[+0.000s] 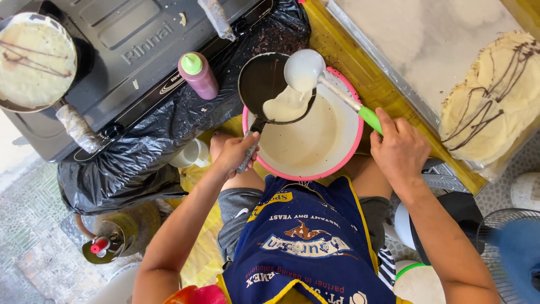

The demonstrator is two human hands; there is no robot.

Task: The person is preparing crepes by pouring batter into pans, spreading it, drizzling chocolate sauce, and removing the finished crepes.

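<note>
Crepe-making seen from above, left to right. Far left, a pan (35, 61) is sitting on a grey stove (135, 50), holding a pale crepe streaked with dark sauce. Right of it, a pink squeeze bottle (198, 74) with a green cap is standing on black plastic sheeting (140, 152). At centre, the left hand (235, 153) is gripping the handle of a small black skillet (270, 84), fingers wrapped tight around it, tilting it over a pink-rimmed bowl (346, 152) of white batter. The right hand (399, 147) is clasping the green handle of a white ladle (304, 70), fingers closed on it, tipping batter into the skillet; batter is covering only the lower part so far, and most of the dark surface is bare. Far right, finished crepes (495, 107) with dark drizzle are lying stacked on a tray (427, 39). Judging by this, several crepes are done, one is cooking, and another is just being poured.
</note>
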